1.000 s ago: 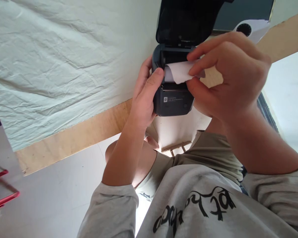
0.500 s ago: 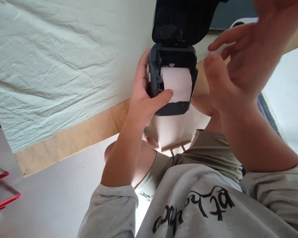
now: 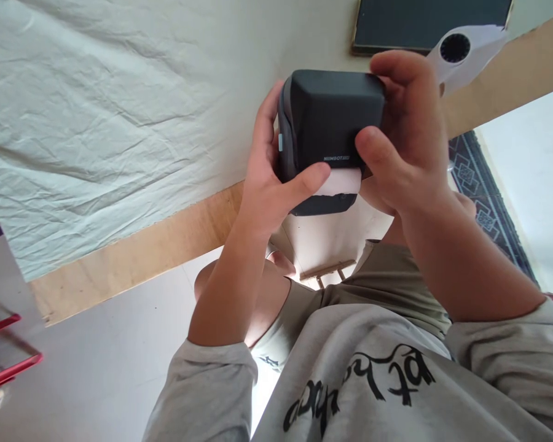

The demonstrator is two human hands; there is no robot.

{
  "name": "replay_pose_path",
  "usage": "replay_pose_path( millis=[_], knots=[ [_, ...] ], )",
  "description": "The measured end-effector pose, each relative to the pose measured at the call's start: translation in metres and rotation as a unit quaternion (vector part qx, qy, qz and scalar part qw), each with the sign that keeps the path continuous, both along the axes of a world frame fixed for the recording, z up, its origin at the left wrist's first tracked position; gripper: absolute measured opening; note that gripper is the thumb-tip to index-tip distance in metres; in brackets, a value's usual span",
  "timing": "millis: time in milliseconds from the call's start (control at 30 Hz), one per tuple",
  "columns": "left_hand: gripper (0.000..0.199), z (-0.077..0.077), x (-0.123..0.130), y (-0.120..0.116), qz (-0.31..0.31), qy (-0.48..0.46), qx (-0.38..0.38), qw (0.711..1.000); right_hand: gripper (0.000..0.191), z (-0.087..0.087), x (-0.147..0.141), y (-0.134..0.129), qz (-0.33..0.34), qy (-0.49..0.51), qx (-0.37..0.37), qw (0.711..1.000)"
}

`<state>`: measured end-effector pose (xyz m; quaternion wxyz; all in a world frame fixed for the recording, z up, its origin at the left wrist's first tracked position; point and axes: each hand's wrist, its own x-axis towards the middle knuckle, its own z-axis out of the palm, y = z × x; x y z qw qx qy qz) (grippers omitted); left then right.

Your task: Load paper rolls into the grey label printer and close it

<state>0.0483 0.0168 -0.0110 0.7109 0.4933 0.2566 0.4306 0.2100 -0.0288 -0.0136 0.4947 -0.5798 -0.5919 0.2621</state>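
A dark label printer [image 3: 334,116] marked NIIMBOT is held up between both my hands, its lid lowered over the body. White label paper [image 3: 343,182] sticks out beneath the lid's front edge. My left hand [image 3: 276,166] wraps the printer's left side, with the thumb pressing on the paper. My right hand [image 3: 405,132] grips the lid's right side, thumb on top and fingers behind it. The fingers behind the printer are partly hidden.
A pale crumpled cloth [image 3: 120,110] covers the table, whose bare wooden edge [image 3: 138,258] shows. Beyond my right hand lie a dark flat panel [image 3: 428,24] and a white object with a black round part [image 3: 482,55]. Red bars [image 3: 13,371] stand at lower left.
The printer's lid has swung down from open, covering the paper roll. My right hand has moved left from the air onto the lid. My left hand keeps its hold.
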Motion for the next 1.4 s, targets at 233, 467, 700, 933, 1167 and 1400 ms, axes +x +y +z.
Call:
replay_pose_path(
  millis=[233,467,700,933,1167,1400],
  knots=[
    [0.023,0.011,-0.001,-0.004,0.006,0.026,-0.069,0.997,0.061,0.006,0.003,0.012,0.095,0.07,-0.036,0.992],
    [0.022,0.011,0.0,0.0,-0.006,0.007,-0.084,0.996,0.061,0.006,0.002,0.011,0.094,0.086,-0.023,0.992],
    [0.031,0.012,-0.004,-0.001,0.003,0.009,0.005,1.0,0.061,0.006,-0.007,0.01,0.115,0.104,0.004,0.988],
    [0.021,0.018,-0.013,0.002,-0.027,-0.09,-0.052,0.994,0.059,0.006,-0.016,0.014,0.112,0.052,-0.002,0.992],
    [0.026,0.017,-0.012,0.007,-0.01,-0.101,-0.145,0.984,0.052,0.001,-0.018,0.014,0.104,0.043,0.038,0.993],
    [0.023,0.016,-0.014,0.008,0.012,-0.076,-0.137,0.988,0.06,0.005,-0.015,0.013,0.139,0.012,0.018,0.99]
  ],
)
